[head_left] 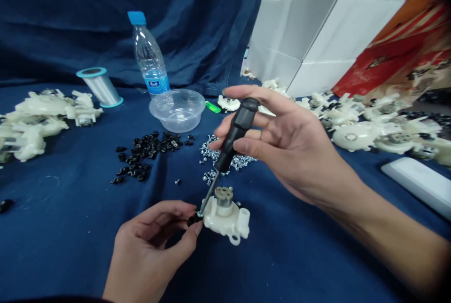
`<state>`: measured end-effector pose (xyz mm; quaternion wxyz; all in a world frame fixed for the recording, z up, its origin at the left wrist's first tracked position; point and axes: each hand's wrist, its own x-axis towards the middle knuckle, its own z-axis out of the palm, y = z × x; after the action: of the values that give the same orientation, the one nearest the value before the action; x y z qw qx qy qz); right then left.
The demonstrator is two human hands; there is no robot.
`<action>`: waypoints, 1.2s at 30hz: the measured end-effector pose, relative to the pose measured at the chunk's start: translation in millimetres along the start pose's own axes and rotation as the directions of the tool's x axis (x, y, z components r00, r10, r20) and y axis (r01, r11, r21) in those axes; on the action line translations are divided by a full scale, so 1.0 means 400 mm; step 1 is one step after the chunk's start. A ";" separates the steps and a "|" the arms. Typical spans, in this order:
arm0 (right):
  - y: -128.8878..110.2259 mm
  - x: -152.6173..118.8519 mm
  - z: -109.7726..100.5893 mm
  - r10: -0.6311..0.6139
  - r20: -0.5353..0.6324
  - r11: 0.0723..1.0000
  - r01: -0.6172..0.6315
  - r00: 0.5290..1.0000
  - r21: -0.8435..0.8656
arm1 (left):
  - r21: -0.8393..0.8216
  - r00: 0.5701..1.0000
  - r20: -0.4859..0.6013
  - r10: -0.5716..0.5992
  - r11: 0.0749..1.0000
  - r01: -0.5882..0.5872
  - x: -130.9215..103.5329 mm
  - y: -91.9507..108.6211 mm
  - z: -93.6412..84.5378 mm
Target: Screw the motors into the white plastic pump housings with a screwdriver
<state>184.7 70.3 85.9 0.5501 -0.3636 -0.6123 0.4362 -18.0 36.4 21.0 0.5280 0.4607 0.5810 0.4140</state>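
The bottle [150,56] stands at eleven o'clock from the white plastic part [225,223]; its blue label [157,84] carries a small emblem and white marks, but I cannot read the words. On the red packaging [391,44], at one to two o'clock, I can also read no writing.

The right hand [292,143] comes from four o'clock. Its wrist is raised, the index finger arches over the top of the screwdriver [236,134], and the thumb presses on the handle, so this grip is closed around it. The shaft leans down toward seven o'clock, and its tip is at a small screw [200,214].

The left hand [151,242] comes from seven o'clock, with fingers bent. Its grip pinches a black piece [193,220] between thumb and index finger, at the nine o'clock edge of the white plastic part, which lies on the counter [303,251].
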 end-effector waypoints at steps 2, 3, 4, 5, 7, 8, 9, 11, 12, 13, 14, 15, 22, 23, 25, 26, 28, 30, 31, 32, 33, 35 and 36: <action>0.001 0.001 0.003 -0.006 -0.086 1.000 0.004 0.996 -0.028 | 0.000 1.000 0.006 0.005 1.000 -0.005 -0.001 0.000 0.000; 0.000 0.001 0.004 -0.014 -0.121 0.998 0.007 0.993 -0.060 | 0.001 1.000 0.009 0.013 1.000 -0.013 -0.001 -0.001 -0.001; -0.001 0.000 0.005 -0.019 -0.134 0.996 0.006 0.991 -0.094 | 0.004 1.000 0.013 0.022 1.000 -0.022 -0.001 -0.002 -0.001; -0.002 -0.001 0.004 -0.021 -0.126 0.992 0.005 0.992 -0.126 | 0.009 0.999 0.017 0.030 0.999 -0.031 -0.001 -0.003 -0.001; -0.008 -0.002 0.000 -0.018 -0.075 0.988 0.006 0.997 -0.157 | 0.010 0.999 0.029 0.039 0.999 -0.039 0.000 -0.006 -0.002; -0.011 -0.002 -0.004 -0.010 -0.044 0.989 0.003 0.999 -0.148 | 0.007 0.999 0.035 0.039 0.999 -0.039 0.001 -0.007 -0.003; -0.014 -0.002 -0.007 0.001 -0.010 0.992 -0.003 1.000 -0.127 | 0.003 0.999 0.039 0.038 0.999 -0.038 0.001 -0.008 -0.003; -0.018 -0.002 -0.013 0.018 0.031 0.996 -0.015 0.999 -0.091 | 0.001 0.998 0.044 0.039 0.999 -0.039 0.002 -0.009 -0.004; -0.019 -0.002 -0.014 0.025 0.042 0.997 -0.022 0.999 -0.078 | 0.005 0.998 0.043 0.039 0.999 -0.039 0.003 -0.009 -0.004; -0.019 -0.002 -0.013 0.028 0.046 0.997 -0.025 0.999 -0.068 | 0.007 0.998 0.042 0.038 0.999 -0.038 0.002 -0.009 -0.004; -0.018 -0.002 -0.011 0.029 0.042 0.998 -0.027 0.999 -0.062 | 0.008 0.999 0.040 0.037 0.999 -0.037 0.001 -0.008 -0.004; -0.016 -0.001 -0.009 0.025 0.031 0.998 -0.023 0.999 -0.058 | 0.008 0.999 0.040 0.035 0.999 -0.036 0.001 -0.008 -0.004; -0.016 0.000 -0.001 -0.004 -0.027 0.996 0.001 1.000 -0.094 | 0.014 0.998 0.044 0.049 0.999 -0.050 0.000 -0.013 -0.005; -0.016 0.000 -0.004 0.009 0.005 0.996 -0.008 1.000 -0.092 | 0.012 0.997 0.048 0.053 0.998 -0.053 0.001 -0.015 -0.005; -0.016 0.000 -0.010 0.031 0.050 0.997 -0.027 0.998 -0.076 | 0.008 0.997 0.049 0.054 0.998 -0.055 0.003 -0.018 -0.006; -0.015 0.000 -0.012 0.029 0.053 0.998 -0.026 0.998 -0.063 | 0.005 0.997 0.048 0.055 0.998 -0.055 0.003 -0.019 -0.007; -0.013 0.000 -0.012 0.015 0.013 0.999 -0.014 1.000 -0.044 | 0.007 0.998 0.042 0.055 0.998 -0.055 0.001 -0.018 -0.007; -0.012 -0.001 -0.010 0.004 -0.039 0.999 -0.006 0.999 -0.044 | 0.012 0.998 0.037 0.057 0.998 -0.057 -0.001 -0.016 -0.006; -0.012 -0.001 -0.008 0.008 -0.061 0.999 -0.011 0.998 -0.048 | 0.013 0.998 0.037 0.057 0.998 -0.058 -0.001 -0.014 -0.006; -0.012 -0.001 -0.008 0.017 -0.073 0.998 -0.021 0.997 -0.055 | 0.014 0.998 0.037 0.058 0.998 -0.058 -0.002 -0.013 -0.005; -0.012 -0.002 -0.008 0.027 -0.070 0.997 -0.031 0.997 -0.064 | 0.015 0.998 0.037 0.060 0.998 -0.061 -0.001 -0.012 -0.005; -0.012 -0.002 -0.013 0.042 -0.026 0.997 -0.044 0.999 -0.070 | 0.024 0.997 0.037 0.071 0.997 -0.072 0.002 -0.012 -0.007; -0.011 -0.002 -0.016 0.047 0.004 0.997 -0.047 0.999 -0.059 | 0.035 0.996 0.049 0.076 0.996 -0.078 0.005 -0.014 -0.008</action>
<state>191.4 69.1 89.6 0.5271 -0.3928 -0.6177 0.4316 -21.9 36.9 15.6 0.5168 0.5020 0.5576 0.4123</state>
